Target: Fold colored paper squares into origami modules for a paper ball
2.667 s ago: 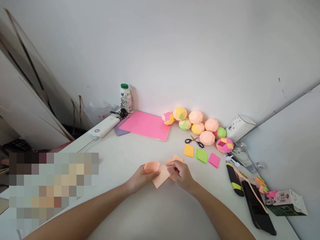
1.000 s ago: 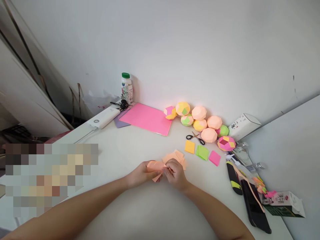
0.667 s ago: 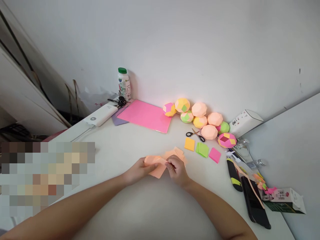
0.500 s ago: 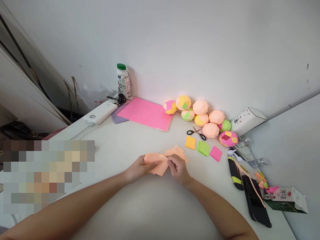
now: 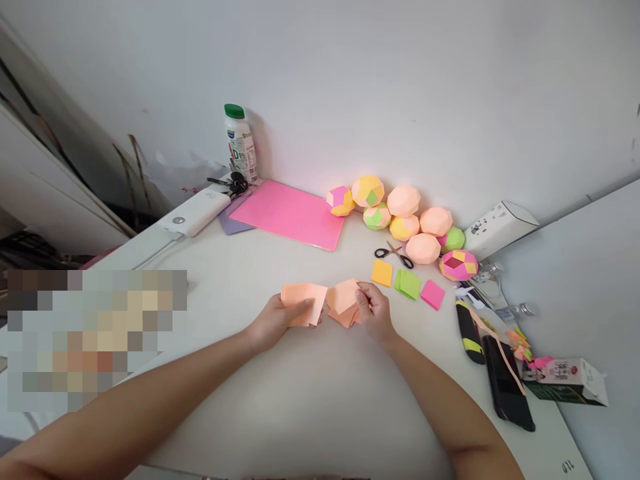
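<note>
My left hand [image 5: 274, 323] is closed on a peach paper stack [image 5: 303, 295], its thumb pressed across the front. To the right, my right hand [image 5: 376, 311] pinches a single peach paper sheet [image 5: 345, 294] at its right edge. That sheet is held just above a loose pile of peach papers [image 5: 343, 315] lying on the table. A narrow gap separates the stack from the sheet. Beyond my right hand lie orange paper squares [image 5: 382, 273], green paper squares [image 5: 407, 285] and pink paper squares [image 5: 433, 295].
Black-handled scissors [image 5: 395, 254] lie before several faceted paper balls [image 5: 404, 201]. A pink sheet [image 5: 293, 217], a white power strip [image 5: 200, 211], keys [image 5: 236, 183] and a green-capped bottle [image 5: 241, 143] are at back left. A utility knife [image 5: 470, 332], phone [image 5: 506, 387] and milk carton [image 5: 565, 381] are on the right.
My hands have moved apart. My right hand has drawn a peach sheet away from the stack to the right, over the pile. The view has tilted slightly downward.
</note>
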`<state>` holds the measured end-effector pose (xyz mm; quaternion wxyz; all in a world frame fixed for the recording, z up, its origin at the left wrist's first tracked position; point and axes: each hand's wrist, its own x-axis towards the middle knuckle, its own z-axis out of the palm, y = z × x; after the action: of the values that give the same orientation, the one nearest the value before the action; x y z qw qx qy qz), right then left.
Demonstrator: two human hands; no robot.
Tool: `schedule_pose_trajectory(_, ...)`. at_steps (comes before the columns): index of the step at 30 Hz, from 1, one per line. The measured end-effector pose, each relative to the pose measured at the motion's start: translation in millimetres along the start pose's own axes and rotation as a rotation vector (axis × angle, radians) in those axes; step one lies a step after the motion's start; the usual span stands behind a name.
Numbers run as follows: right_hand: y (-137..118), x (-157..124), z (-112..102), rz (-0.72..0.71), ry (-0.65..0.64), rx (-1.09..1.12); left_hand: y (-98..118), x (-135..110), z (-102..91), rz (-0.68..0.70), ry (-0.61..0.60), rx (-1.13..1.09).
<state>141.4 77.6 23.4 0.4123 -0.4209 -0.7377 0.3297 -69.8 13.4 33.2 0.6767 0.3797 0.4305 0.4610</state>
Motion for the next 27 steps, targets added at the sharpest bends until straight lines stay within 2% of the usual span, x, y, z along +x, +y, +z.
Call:
schedule_pose_trajectory(6,4,2,-2,0.096,-0.024,-0.001,-1,1,-1.8,0.010,0.016,-0.027)
schedule_pose_trajectory(9,8,2,-1,0.110,-0.059,-0.111,-2,1,-2.2,-0.015,0.046,-0.024)
schedule_pose_trajectory(14,20,4,2,-0.068,-0.064,-0.407,-4,1,-3.0,-0.026,0.044,-0.020)
schedule_pose_trajectory(17,20,4,2,-0.154,-0.045,-0.509,-4,0,-2.6,-0.042,0.037,0.016)
schedule_pose_trajectory(21,3,-2,6,-0.275,0.003,-0.401,-2,-1,-0.9,-0.027,-0.005,0.113)
schedule_pose_trajectory(24,-13,-10,13,-0.309,-0.076,-0.236,-3,-3,0.0,-0.036,-0.036,0.219)
schedule_pose_trajectory(27,-21,-15,19,-0.339,-0.124,-0.173,-2,-4,0.4,-0.052,-0.042,0.283)
